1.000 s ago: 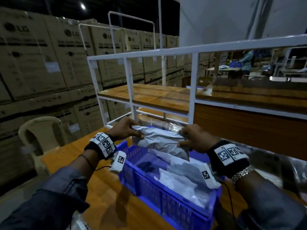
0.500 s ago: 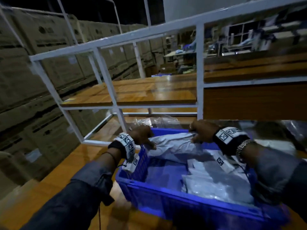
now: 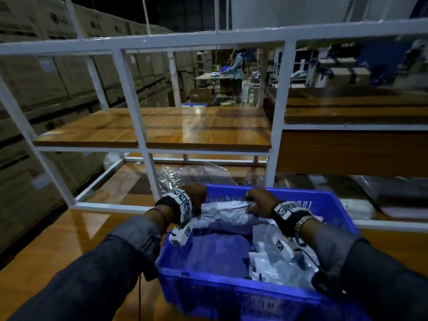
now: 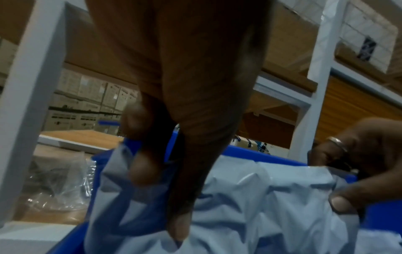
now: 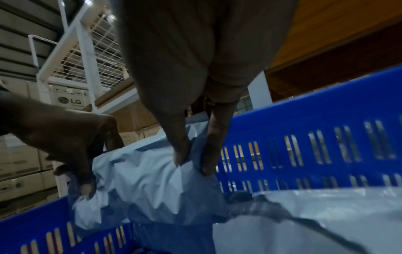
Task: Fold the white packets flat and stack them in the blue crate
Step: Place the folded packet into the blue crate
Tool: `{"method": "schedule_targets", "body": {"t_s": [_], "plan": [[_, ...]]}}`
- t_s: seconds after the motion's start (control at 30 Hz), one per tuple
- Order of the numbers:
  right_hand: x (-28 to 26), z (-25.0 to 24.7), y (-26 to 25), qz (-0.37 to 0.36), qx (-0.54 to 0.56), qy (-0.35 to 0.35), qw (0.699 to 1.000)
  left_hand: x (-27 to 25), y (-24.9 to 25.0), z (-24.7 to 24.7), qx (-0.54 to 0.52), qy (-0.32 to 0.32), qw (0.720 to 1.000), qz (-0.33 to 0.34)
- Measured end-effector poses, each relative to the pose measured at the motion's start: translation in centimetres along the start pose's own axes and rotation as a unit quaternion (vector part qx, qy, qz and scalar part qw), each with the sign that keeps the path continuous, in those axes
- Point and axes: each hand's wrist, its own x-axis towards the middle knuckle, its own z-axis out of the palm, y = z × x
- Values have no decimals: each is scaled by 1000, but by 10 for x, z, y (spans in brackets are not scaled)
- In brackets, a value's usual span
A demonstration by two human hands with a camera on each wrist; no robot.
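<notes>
A crumpled white packet (image 3: pixel 223 212) lies inside the far end of the blue crate (image 3: pixel 333 205). My left hand (image 3: pixel 196 200) pinches its left end between thumb and fingers (image 4: pixel 141 170). My right hand (image 3: pixel 254 201) pinches the packet's right end (image 5: pixel 191 161) close to the slotted far wall (image 5: pixel 326 142). The same packet (image 4: pixel 250 197) fills the lower part of the left wrist view. More white packets (image 3: pixel 278 258) lie flat in the right half of the crate. The crate's left floor (image 3: pixel 208 251) shows bare blue.
The crate stands on a wooden table (image 3: pixel 76 242). A white metal shelf frame (image 3: pixel 141 140) with wooden boards rises just behind it. Clear plastic wrap (image 3: pixel 194 174) lies behind the crate. Stacked cardboard boxes (image 3: pixel 34 89) line the left. A person (image 3: pixel 236 68) works far back.
Both hands have carried the packet down from above the crate's far rim into the crate's far end. The head view has tilted and shifted left to right.
</notes>
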Motion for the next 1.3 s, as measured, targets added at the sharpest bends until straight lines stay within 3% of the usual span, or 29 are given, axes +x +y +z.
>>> {"method": "schedule_targets", "body": {"t_s": [0.3,0.43,0.63,0.83,0.93,1.03,1.13,1.3], "plan": [[5,29,21,27,19,-20,999,12,7,38,-59,1,996,-71],[13,41,31,13,-10,-26,1000,18,7,45,-70,-9,996,-61],[16,68,42,-16,-66,-30,997,31,0,52,-94,65,992,-52],[17,83,42,-46,-97,-16,994,45,4,73,-75,-110,990,-56],[17,86,38,-53,-136,-10,989,49,3,76,-86,-165,981,-49],[13,80,33,-57,-146,-12,988,46,2,76,-64,-132,987,-66],[8,63,24,-36,-114,-16,993,40,9,64,-48,-115,992,-37],[-1,17,6,-27,-60,-25,998,18,25,22,-109,-25,994,5]]}}
